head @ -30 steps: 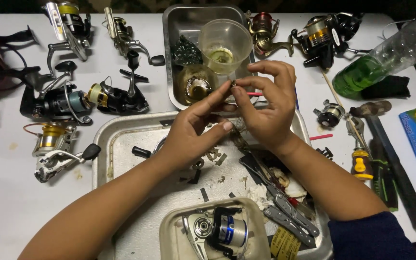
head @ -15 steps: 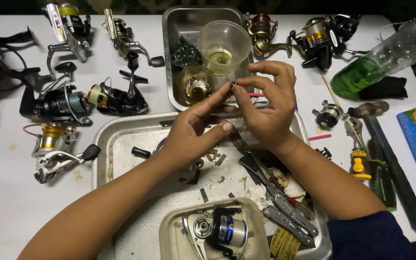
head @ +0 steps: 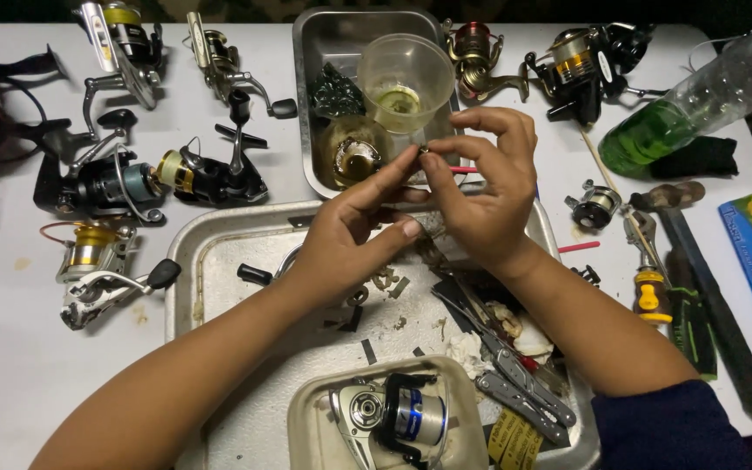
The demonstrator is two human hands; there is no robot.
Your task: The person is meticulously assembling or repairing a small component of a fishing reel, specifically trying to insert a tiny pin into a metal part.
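- Nearest the viewer: one beige tub point(head: 306, 418) holding a single silver-and-blue spinning reel point(head: 393, 418), set on the large metal tray point(head: 211, 252).
- On the tray's right part: one folding multi-tool point(head: 515, 383), lying open beside crumpled white tissue point(head: 524, 335).
- Centre: the left hand point(head: 341, 244) and the right hand point(head: 485, 196) meet above the tray's far edge. Both pinch one small metal part point(head: 426, 150) between thumb and forefinger tips; the part sits exactly where the fingertips touch, too small to identify.
- Just beyond the hands: one deep steel pan point(head: 324, 39) containing one clear plastic cup point(head: 404, 78) and one clear jar point(head: 354, 152).
- Left of the table: five reels point(head: 106, 183) are countable, spread well apart.
- Far right: three reels point(head: 580, 61), one green plastic bottle point(head: 698, 100), one hammer point(head: 707, 270) and one yellow-handled screwdriver point(head: 650, 292).
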